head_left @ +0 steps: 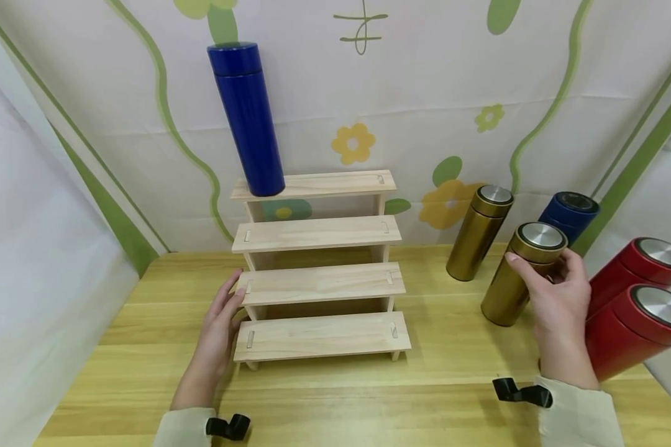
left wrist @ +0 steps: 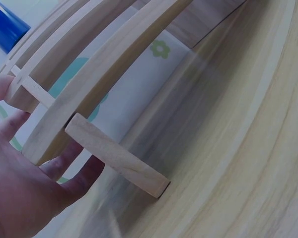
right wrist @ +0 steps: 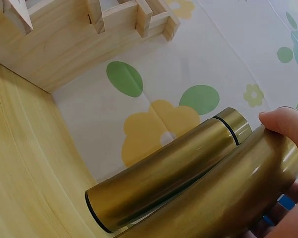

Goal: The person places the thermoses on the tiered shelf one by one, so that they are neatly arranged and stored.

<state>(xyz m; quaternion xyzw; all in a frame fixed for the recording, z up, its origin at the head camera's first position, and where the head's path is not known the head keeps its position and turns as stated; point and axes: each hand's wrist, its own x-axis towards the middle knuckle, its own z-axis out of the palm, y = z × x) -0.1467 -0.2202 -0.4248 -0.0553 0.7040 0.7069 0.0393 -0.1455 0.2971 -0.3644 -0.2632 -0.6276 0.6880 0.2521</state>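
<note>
A four-tier stepped wooden rack (head_left: 321, 338) stands on the table. At its left end my left hand (head_left: 222, 329) grips the edge of a lower tier; in the left wrist view the fingers (left wrist: 84, 176) curl around the end of the boards. One tall blue thermos (head_left: 248, 124) stands upright on the left of the top tier. My right hand (head_left: 561, 304) grips the nearer gold thermos (head_left: 509, 285) round its upper part, thumb on the left side. Just behind it stands another gold thermos (head_left: 475, 239), also visible in the right wrist view.
A second blue thermos (head_left: 571, 214) stands behind the held gold one, partly hidden. Two red thermoses, one behind (head_left: 626, 273) and one in front (head_left: 632, 332), stand right of my right hand. A flower-printed cloth (head_left: 307, 87) hangs behind the wooden table (head_left: 335, 403).
</note>
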